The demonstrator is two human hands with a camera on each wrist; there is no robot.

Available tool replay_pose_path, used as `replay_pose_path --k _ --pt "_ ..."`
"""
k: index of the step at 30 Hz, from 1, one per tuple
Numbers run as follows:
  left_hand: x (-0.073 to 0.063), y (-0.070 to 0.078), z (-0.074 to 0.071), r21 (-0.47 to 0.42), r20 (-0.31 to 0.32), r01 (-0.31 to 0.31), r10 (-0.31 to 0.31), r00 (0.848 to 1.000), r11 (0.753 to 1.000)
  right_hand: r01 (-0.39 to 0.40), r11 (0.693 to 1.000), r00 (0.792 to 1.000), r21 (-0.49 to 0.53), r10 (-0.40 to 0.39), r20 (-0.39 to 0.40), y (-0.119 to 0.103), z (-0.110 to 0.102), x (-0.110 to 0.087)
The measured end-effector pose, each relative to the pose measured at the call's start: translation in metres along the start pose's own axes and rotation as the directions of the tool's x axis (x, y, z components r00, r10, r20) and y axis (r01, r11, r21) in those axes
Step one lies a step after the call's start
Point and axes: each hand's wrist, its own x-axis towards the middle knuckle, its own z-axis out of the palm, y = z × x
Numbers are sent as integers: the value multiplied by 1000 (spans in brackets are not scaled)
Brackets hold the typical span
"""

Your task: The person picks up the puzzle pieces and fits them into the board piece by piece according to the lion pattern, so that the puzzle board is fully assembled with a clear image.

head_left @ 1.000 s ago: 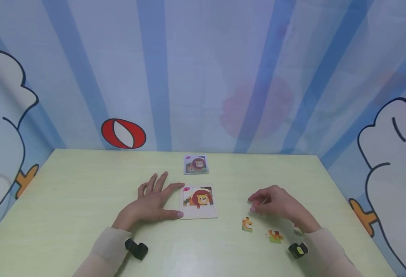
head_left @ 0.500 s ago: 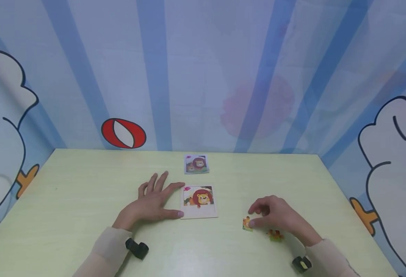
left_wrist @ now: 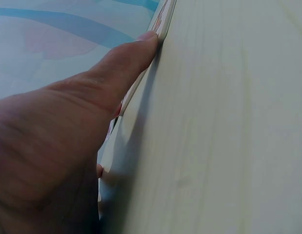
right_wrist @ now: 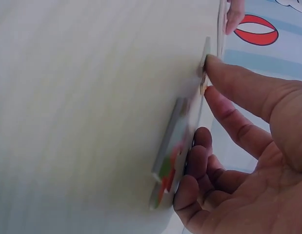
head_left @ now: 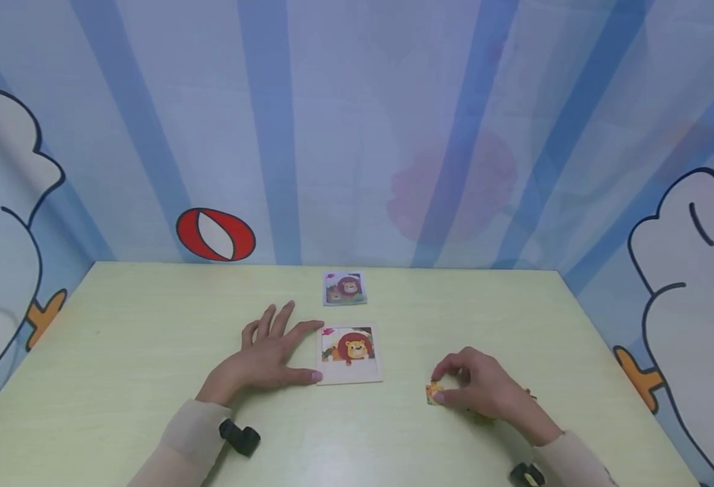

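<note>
A white puzzle board (head_left: 351, 375) with a lion picture lies at the table's middle. My left hand (head_left: 299, 352) rests flat and open beside it, and its thumb (left_wrist: 126, 63) touches the board's left edge (left_wrist: 163, 19). To the right, my right hand (head_left: 441, 387) pinches a small orange puzzle piece (head_left: 433, 393) on the table between thumb (right_wrist: 238, 83) and forefinger. A second, green and orange piece (right_wrist: 170, 165) lies under that hand's curled fingers.
A small lion reference card (head_left: 344, 289) lies beyond the board near the table's far edge. The pale green table (head_left: 120, 338) is enclosed by a blue-striped cartoon backdrop (head_left: 357, 135). Black wrist devices (head_left: 240, 436) sit on both sleeves.
My right hand has moved nearer and slightly left, down onto the orange piece, and now covers the second piece. The left hand and the board have not moved.
</note>
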Motion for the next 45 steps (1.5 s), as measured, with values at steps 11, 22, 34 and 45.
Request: replay_pose_path --k 11,22,34,45 --pt "0 -1 2 1 5 -1 1 1000 1000 74 990 992 119 -85 94 -1 -9 -2" --pt "0 -1 2 3 -1 -3 3 1000 1000 87 990 993 107 -94 68 -8 -28 10" --pt "0 -2 3 4 -1 -7 7 1000 1000 145 984 989 103 -141 -43 -33 -46 29" --pt "-7 11 -11 -5 23 -10 10 1000 1000 185 968 983 173 -177 -57 -57 -43 48"
